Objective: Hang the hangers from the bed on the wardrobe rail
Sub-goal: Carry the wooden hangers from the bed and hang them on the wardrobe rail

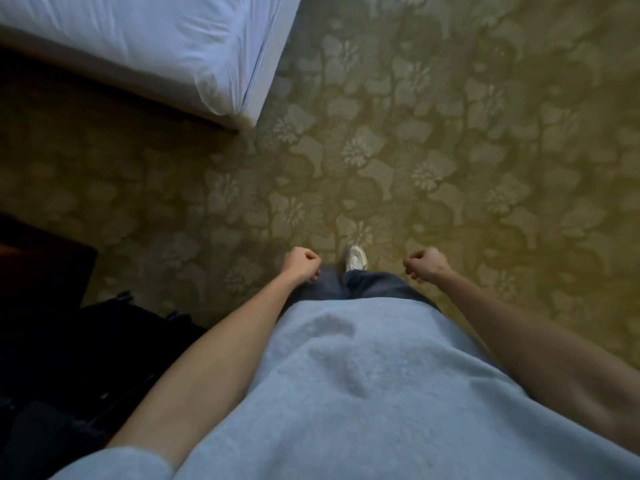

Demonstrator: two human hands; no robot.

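Note:
The white-sheeted bed (145, 39) shows only its corner at the top left, and no hanger lies on the part I can see. No hangers and no wardrobe rail are in view. My left hand (300, 264) hangs low in front of my body with its fingers loosely curled, holding nothing. My right hand (426, 265) hangs the same way on the other side, also empty. Both hands are well away from the bed.
Patterned olive carpet (450, 140) fills most of the view ahead and to the right. Dark furniture and a black bag (69, 341) stand at the lower left. One white shoe (356, 258) shows between my hands.

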